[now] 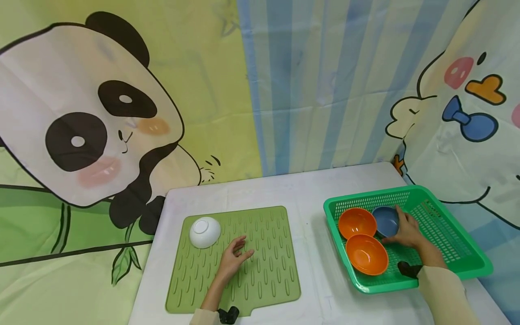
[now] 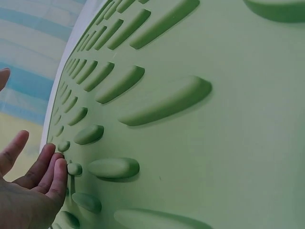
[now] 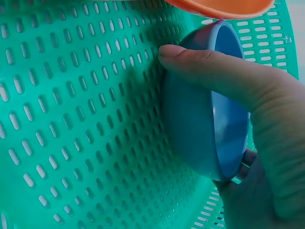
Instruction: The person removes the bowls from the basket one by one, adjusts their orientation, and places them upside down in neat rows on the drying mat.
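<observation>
In the head view, my right hand (image 1: 408,231) reaches into the green basket (image 1: 451,225) and grips a blue bowl (image 1: 386,221). The right wrist view shows the thumb along the outside of the blue bowl (image 3: 190,114) and fingers at its far rim. Two orange bowls (image 1: 357,223) sit in the basket to its left. My left hand (image 1: 232,259) hovers low over the green drying mat (image 1: 268,280), fingers loosely bent and holding nothing. Beyond it, a white bowl (image 1: 205,232) lies upside down on the mat's far left corner.
Mat and basket stand on a table with a white cloth (image 1: 313,266), the basket to the right. Raised ribs (image 2: 114,168) cover the mat. Printed curtains (image 1: 203,90) hang behind the table and along its sides.
</observation>
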Available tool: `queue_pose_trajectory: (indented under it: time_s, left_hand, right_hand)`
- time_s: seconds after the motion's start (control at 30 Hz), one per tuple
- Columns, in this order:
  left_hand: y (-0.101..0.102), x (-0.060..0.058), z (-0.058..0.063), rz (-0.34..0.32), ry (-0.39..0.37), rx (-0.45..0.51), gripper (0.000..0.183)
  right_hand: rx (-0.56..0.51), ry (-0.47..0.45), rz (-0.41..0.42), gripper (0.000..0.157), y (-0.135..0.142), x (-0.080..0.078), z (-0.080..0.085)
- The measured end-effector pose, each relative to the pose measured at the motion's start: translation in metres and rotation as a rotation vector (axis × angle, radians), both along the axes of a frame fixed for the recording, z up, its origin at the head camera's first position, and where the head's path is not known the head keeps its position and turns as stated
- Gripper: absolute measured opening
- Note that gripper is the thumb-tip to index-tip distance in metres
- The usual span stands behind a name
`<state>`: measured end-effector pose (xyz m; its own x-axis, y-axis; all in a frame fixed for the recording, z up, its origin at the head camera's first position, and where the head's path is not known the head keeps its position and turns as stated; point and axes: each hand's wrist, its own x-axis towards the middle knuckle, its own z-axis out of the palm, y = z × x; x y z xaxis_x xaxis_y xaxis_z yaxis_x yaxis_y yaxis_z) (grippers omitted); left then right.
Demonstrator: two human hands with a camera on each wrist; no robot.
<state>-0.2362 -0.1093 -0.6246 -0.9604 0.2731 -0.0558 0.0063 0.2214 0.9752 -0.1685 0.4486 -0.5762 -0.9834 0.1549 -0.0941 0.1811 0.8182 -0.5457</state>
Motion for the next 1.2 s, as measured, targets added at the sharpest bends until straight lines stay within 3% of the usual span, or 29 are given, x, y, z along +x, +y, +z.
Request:
queue_pose_trajectory:
  time_s: [0.1,0.27,0.57,0.63,0.87,1.2]
  left_hand:
    - [0.0,-0.002,-0.005,0.015,0.005,-0.007,0.065]
    - [-0.001,-0.002,-0.003,0.007,-0.002,-0.004,0.065]
    - [0.001,0.007,0.027,-0.033,-0.01,0.057,0.062]
    - [0.001,0.006,0.025,-0.032,-0.006,0.053,0.062]
    - [-0.002,0.0,0.0,-0.015,0.011,0.012,0.066]
    - [0.0,-0.004,0.004,-0.019,0.024,0.004,0.065]
  right_hand:
    - [0.003,0.003,-0.006,0.131,0.001,0.0,0.0]
    - [0.006,0.011,-0.028,0.13,0.003,0.0,-0.003]
    - [-0.003,0.04,-0.085,0.123,0.001,0.005,0.004]
    - [0.004,0.053,-0.084,0.121,0.0,0.005,0.007]
    - [0.052,0.136,-0.063,0.121,0.002,0.004,0.025]
    - [0.085,0.235,-0.018,0.124,-0.003,0.009,0.07]
